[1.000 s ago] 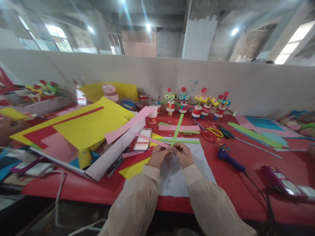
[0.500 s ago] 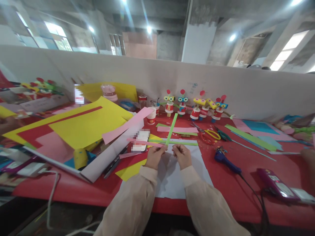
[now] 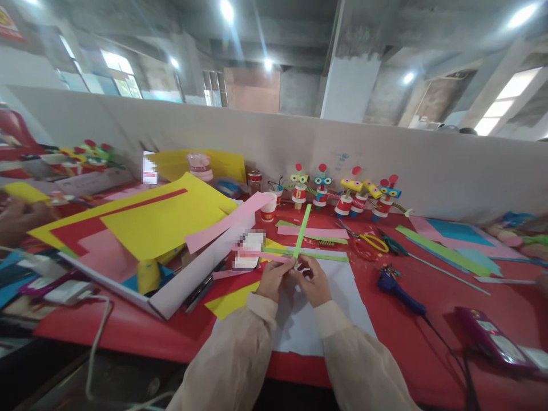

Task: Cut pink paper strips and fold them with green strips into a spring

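Observation:
My left hand (image 3: 274, 279) pinches the joined ends of a green paper strip (image 3: 303, 228) and a pink paper strip (image 3: 276, 257). The green strip points up and away, while the pink one runs out to the left. My right hand (image 3: 314, 281) is closed at the same corner, its fingertips against the base of the green strip. Both hands are over a white sheet of paper (image 3: 346, 311). Just beyond them, another green strip (image 3: 329, 256) lies flat. The exact fold between my fingers is hidden.
Robot-like paper-cup figures (image 3: 320, 191) stand along the back partition. To the right are yellow-handled scissors (image 3: 373, 244), a blue glue gun (image 3: 400, 291) with a cord, and a purple device (image 3: 488, 334). Coloured sheets (image 3: 162, 228) pile up left; another person's hand (image 3: 25, 214) shows there.
My right hand has moved left and now meets my left hand at the strips' corner; before, a gap lay between them. The whole view has shifted slightly.

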`<act>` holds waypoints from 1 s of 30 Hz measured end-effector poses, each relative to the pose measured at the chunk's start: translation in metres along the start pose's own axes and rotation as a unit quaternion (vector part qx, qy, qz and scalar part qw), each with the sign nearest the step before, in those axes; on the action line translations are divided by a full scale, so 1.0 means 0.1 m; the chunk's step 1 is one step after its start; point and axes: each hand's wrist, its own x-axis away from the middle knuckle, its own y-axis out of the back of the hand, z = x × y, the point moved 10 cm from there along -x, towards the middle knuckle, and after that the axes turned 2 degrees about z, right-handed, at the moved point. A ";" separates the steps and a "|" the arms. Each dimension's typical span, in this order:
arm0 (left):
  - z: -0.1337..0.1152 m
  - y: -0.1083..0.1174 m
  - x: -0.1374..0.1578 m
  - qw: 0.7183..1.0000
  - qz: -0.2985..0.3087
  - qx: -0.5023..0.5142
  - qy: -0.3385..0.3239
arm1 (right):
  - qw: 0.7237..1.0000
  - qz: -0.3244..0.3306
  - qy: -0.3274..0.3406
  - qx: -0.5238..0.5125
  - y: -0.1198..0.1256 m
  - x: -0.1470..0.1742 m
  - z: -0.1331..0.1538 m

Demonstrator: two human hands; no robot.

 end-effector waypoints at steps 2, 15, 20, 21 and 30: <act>0.03 -0.01 -0.02 1.000 0.015 -0.006 0.002 | 1.000 -0.006 -0.003 0.005 -0.01 0.02 -0.01; -0.06 -0.04 -0.02 0.994 0.028 -0.097 -0.049 | 0.999 0.018 -0.013 -0.049 -0.02 -0.01 -0.09; -0.07 -0.09 -0.01 0.989 0.046 -0.129 -0.056 | 0.997 0.019 -0.021 -0.067 -0.01 -0.02 -0.12; -0.09 -0.09 0.00 0.988 0.041 -0.136 -0.059 | 0.997 0.012 -0.023 -0.071 0.01 -0.02 -0.13; -0.20 -0.04 0.03 0.983 0.026 -0.167 -0.078 | 0.992 -0.005 -0.052 -0.118 -0.02 0.01 -0.07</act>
